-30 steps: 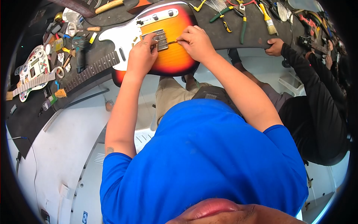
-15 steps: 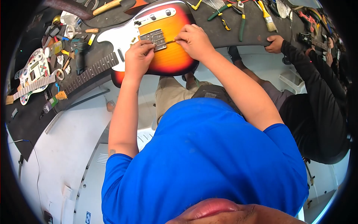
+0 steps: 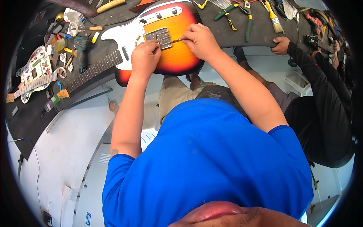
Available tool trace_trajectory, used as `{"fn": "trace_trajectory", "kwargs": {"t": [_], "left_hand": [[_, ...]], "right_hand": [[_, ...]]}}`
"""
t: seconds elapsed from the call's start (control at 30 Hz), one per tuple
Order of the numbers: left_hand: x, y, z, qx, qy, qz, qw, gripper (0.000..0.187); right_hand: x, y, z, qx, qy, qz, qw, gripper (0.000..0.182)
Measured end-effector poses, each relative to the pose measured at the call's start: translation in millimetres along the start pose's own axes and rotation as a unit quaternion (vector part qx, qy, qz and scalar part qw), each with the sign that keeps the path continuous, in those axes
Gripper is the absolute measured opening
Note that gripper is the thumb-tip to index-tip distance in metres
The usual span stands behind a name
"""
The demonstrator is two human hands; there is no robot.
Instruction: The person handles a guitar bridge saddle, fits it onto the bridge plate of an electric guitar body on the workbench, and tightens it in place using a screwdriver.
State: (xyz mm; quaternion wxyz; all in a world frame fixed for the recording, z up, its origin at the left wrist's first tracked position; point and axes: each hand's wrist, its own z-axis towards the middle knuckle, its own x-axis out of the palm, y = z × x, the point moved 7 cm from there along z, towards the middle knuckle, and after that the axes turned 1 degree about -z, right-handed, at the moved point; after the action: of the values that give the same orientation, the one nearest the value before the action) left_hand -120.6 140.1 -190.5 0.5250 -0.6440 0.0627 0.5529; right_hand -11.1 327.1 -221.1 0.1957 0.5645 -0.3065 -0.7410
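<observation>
A sunburst electric guitar (image 3: pixel 181 56) with a white pickguard (image 3: pixel 130 34) lies on the bench, its neck (image 3: pixel 100 68) pointing lower left. My right hand (image 3: pixel 202 41) pinches a thin, dark, rod-like tool (image 3: pixel 176 40), whose tip meets the rear edge of the metal bridge (image 3: pixel 162 34). At the bridge's near front corner, my left hand (image 3: pixel 145 56) has its thumb and fingertips pressed together. Whatever lies between those fingertips is too small to make out. The control plate (image 3: pixel 166 14) with its knobs sits beyond the bridge.
Green-handled pliers (image 3: pixel 248 28) and a paintbrush (image 3: pixel 275 22) lie right of the guitar. Leftward are a sticker-covered guitar (image 3: pixel 36 72), a cordless drill (image 3: pixel 82 53), a tape roll (image 3: pixel 62 72) and loose tools. A co-worker's hand (image 3: pixel 281 45) rests at the bench edge.
The view has shifted slightly, so the guitar and bench appear a little to the right. Both hands keep about the same places at the bridge, with the right still pinching the thin tool.
</observation>
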Motion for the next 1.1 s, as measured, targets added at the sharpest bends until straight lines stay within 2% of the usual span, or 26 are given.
{"fn": "trace_trajectory", "kwargs": {"t": [0.1,0.3,0.4,0.6,1.1], "left_hand": [[2,4,0,-0.077,0.027,0.000,0.997,0.007],[6,5,0,-0.079,0.045,-0.013,0.996,0.017],[7,3,6,-0.092,0.098,0.017,0.991,0.019],[10,6,9,-0.077,0.114,-0.005,0.991,0.020],[5,2,14,-0.102,0.139,-0.014,0.985,0.021]], "right_hand": [[-1,0,-1,-0.001,-0.002,-0.001,1.000,0.009],[0,1,-1,0.000,-0.002,-0.002,1.000,0.009],[-1,1,0,-0.001,-0.002,-0.002,1.000,0.009],[-1,0,1,0.002,-0.003,0.002,1.000,0.009],[0,0,1,0.006,0.004,-0.001,1.000,0.009]]}}
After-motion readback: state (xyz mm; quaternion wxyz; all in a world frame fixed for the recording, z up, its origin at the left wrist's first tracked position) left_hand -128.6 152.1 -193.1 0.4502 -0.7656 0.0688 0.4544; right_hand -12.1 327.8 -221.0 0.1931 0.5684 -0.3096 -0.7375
